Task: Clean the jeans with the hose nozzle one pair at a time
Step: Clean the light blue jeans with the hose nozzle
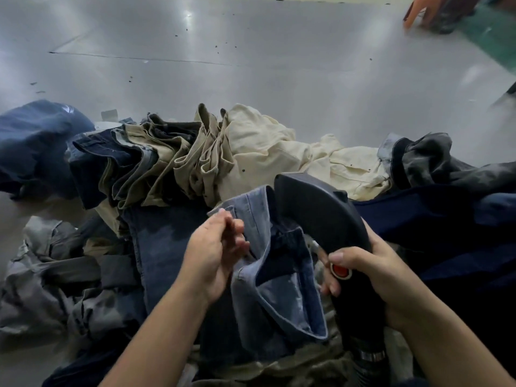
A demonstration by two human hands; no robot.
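Denim everywhere: blue jeans lie near-centre on the heap, waistband turned open. Left hand sits at the waistband's left edge, fingers curled at the cloth; blurred, so can't tell if it's pinching. Right hand grips the black hose nozzle, thumb beside its red button; nozzle head points far, just over the jeans. Tan trousers stacked far-left, cream pair far-centre, dark pairs right, grey ones near-left. Grey table open and bare beyond the pile, w/ dark specks. Another person's hand far-right corner. No readable labels.
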